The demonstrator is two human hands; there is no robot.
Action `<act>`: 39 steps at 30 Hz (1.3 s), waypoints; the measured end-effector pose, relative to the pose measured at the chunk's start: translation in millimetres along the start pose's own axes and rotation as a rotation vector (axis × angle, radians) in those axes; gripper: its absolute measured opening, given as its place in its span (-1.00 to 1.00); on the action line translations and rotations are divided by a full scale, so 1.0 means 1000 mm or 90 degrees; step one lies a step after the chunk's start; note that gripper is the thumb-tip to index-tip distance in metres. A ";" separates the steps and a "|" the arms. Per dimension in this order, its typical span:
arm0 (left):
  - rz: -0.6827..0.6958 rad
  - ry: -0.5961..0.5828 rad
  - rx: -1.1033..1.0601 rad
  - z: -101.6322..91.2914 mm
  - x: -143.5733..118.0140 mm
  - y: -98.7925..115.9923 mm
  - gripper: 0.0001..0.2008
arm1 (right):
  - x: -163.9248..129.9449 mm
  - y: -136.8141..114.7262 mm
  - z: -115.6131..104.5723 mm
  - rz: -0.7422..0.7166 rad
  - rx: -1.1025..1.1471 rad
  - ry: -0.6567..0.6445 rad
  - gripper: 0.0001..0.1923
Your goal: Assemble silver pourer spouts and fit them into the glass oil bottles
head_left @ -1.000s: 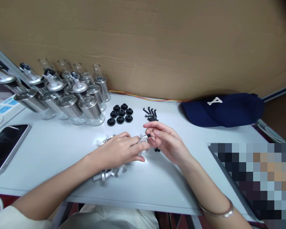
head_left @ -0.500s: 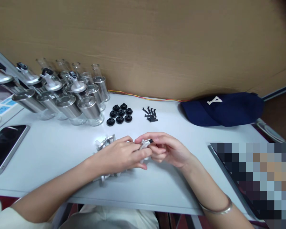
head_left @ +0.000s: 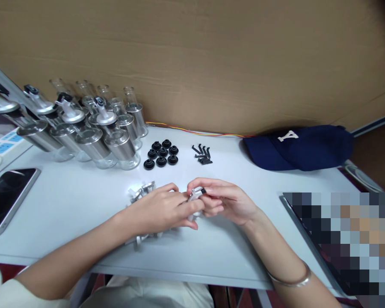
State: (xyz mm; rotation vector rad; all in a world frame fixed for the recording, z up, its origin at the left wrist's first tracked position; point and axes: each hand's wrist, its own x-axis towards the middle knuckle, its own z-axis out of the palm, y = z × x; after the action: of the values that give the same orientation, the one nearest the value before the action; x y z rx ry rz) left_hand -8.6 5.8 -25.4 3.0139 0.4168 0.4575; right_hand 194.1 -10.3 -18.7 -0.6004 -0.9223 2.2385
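My left hand [head_left: 162, 207] is closed around a silver pour spout [head_left: 195, 195], which pokes out past its thumb and fingers. A small black flap [head_left: 203, 191] sits at the spout's tip. The fingers of my right hand [head_left: 232, 201] are closed on that tip and press at the black piece. Behind and under my left hand lie several more silver pour spouts [head_left: 137, 195], partly hidden by it. Beyond the hands are several black ribbed stoppers [head_left: 162, 152] in rows and a small group of black flap pieces [head_left: 205, 149].
Glass bottles with metal sleeves [head_left: 117, 141] stand at the back left, the front ones topped with spouts. A phone [head_left: 9, 201] and a power strip [head_left: 3, 145] are at the left. A navy cap [head_left: 321, 149] lies back right, by the cardboard wall [head_left: 211, 64].
My right fingers have shifted slightly to the right on the spout's tip, with the index finger drawn back a little. The left hand stays where it was.
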 end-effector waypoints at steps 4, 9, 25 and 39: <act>0.000 0.001 -0.007 0.000 0.000 0.000 -0.67 | 0.001 0.000 0.001 0.001 0.000 -0.003 -0.78; 0.006 0.002 -0.016 0.001 -0.001 0.000 -0.64 | 0.001 0.001 -0.001 0.000 -0.019 -0.004 -0.78; -0.002 0.065 0.023 0.001 0.000 -0.004 -0.71 | 0.007 0.004 0.008 -0.096 -0.132 0.160 -0.78; -0.007 0.088 0.030 0.003 0.000 -0.008 -0.70 | 0.004 0.009 0.007 -0.312 -0.649 0.276 -0.67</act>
State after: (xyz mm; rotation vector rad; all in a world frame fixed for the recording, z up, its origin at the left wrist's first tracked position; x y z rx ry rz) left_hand -9.7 13.4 -28.6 3.0347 0.4588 0.6660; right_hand 183.7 -15.5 -21.6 -1.0846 -1.7134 1.0321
